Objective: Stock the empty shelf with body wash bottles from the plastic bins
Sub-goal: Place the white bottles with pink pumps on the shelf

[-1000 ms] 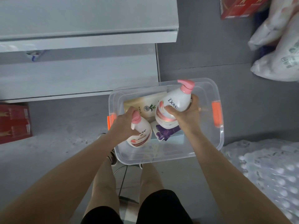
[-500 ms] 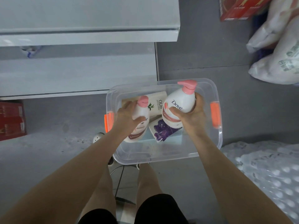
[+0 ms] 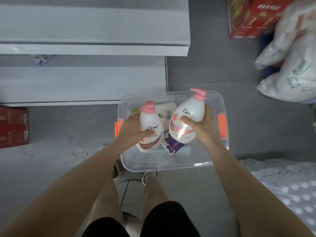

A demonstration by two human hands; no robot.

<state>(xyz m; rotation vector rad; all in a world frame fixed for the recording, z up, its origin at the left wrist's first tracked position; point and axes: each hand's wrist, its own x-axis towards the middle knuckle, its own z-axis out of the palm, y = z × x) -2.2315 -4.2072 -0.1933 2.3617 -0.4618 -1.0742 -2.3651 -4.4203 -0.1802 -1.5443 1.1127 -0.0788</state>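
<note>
- Head view looks straight down on your two hands over a clear plastic bin (image 3: 171, 164). It sits on the grey floor, just beside the front right corner of the lower white shelf (image 3: 85, 82).
- Your left hand (image 3: 131, 132) grips the left Dove bottle (image 3: 150, 124), white with a pink pump and a brown band near its base. Your thumb is curled across its front.
- Your right hand (image 3: 203, 127) grips the right Dove bottle (image 3: 186, 108), which has a pink label. Your thumb lies across the front and your fingers wrap its far side.
- Both bottles are tilted, pumps pointing toward the shelf, side by side within the bin's outline. Whether either base touches what lies below cannot be told.
- Under them in the bin lie a pale Olay pack (image 3: 166, 111) and a purple-flowered pack (image 3: 172, 146).
- An orange latch (image 3: 222, 125) marks the bin's right end.
- An upper shelf (image 3: 94, 23) overhangs the lower one.
- A red carton (image 3: 13, 127) stands far left, and white sacks (image 3: 290, 74) are heaped far right.
</note>
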